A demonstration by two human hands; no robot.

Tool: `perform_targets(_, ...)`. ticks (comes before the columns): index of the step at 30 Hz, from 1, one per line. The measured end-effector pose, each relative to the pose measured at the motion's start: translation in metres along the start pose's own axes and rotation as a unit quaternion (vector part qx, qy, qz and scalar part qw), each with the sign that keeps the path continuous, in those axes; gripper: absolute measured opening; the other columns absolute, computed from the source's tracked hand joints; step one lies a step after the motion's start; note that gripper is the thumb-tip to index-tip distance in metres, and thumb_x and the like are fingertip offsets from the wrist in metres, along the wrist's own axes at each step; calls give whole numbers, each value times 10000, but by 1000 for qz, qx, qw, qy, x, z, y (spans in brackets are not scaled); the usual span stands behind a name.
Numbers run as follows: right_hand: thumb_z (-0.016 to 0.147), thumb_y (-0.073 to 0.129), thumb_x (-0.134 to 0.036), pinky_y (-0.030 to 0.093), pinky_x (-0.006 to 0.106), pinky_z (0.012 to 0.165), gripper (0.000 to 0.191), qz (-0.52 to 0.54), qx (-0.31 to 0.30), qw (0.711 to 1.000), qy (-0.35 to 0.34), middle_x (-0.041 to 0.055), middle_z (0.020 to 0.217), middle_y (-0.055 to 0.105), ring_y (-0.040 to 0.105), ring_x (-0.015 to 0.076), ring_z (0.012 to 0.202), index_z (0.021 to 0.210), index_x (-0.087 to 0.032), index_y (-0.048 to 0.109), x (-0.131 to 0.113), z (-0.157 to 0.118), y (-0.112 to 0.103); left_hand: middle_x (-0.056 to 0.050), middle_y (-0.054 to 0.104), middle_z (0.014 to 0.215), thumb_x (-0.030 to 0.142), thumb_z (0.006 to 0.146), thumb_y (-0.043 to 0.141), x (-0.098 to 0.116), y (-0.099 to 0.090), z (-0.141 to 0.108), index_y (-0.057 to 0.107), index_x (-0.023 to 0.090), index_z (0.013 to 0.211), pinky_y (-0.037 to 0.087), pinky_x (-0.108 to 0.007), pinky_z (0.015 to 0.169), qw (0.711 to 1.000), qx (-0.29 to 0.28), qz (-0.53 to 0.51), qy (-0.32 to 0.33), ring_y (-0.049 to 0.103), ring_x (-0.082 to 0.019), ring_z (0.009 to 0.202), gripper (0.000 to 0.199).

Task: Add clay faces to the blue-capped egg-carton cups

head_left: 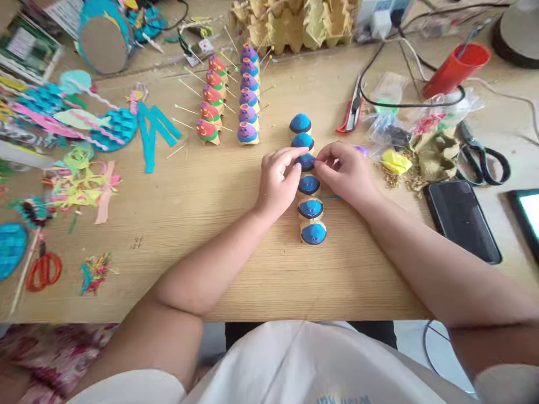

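A strip cut from an egg carton (312, 223) lies lengthwise in front of me, its several cups capped with blue clay and edged in dark. The nearer caps carry small pink-purple face marks. My left hand (278, 178) has its curled fingers and thumb on the left side of the third cup from the far end, a blue cap (306, 162). From the right, my right hand (342, 170) pinches thumb and forefinger together at the edge of that same cap. Whatever lies between those fingertips is too small to make out.
Two finished-looking carton strips, one red and green (211, 95), one purple and blue (248, 106), stand behind with pins sticking out. At right are a box cutter (352, 109), black scissors (484, 160), a phone (463, 220) and a red cup (457, 70). Paper scraps (84, 182) and orange-handled scissors (44, 271) lie left.
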State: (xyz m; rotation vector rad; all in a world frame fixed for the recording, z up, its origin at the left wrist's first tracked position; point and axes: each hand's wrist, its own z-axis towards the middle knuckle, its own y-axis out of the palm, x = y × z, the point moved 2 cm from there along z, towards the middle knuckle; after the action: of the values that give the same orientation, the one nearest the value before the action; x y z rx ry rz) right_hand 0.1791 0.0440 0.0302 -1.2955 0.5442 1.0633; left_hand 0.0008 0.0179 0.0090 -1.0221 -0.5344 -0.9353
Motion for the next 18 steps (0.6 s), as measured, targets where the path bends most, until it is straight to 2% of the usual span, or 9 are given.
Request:
perform_targets(11, 831, 731, -173, 457, 364, 734, 134, 5, -9, 1000, -5, 19, 742, 630, 569, 194, 766, 774, -228, 623, 2, 0, 1, -35, 801, 1315, 199, 1015, 608, -1, 1, -2, 749, 263, 1241, 501, -391, 1182, 1000, -4, 6, -8, 703, -234, 1293, 274)
perform_targets(18, 823, 763, -186, 452, 365, 740, 176, 5, -11, 1000, 1, 12, 735, 607, 559, 191, 764, 762, -228, 603, 1, 0, 1, -33, 802, 1293, 169, 983, 642, 1, 1, -2, 750, 267, 1232, 496, -404, 1189, 1000, -1, -13, -17, 702, -240, 1277, 288)
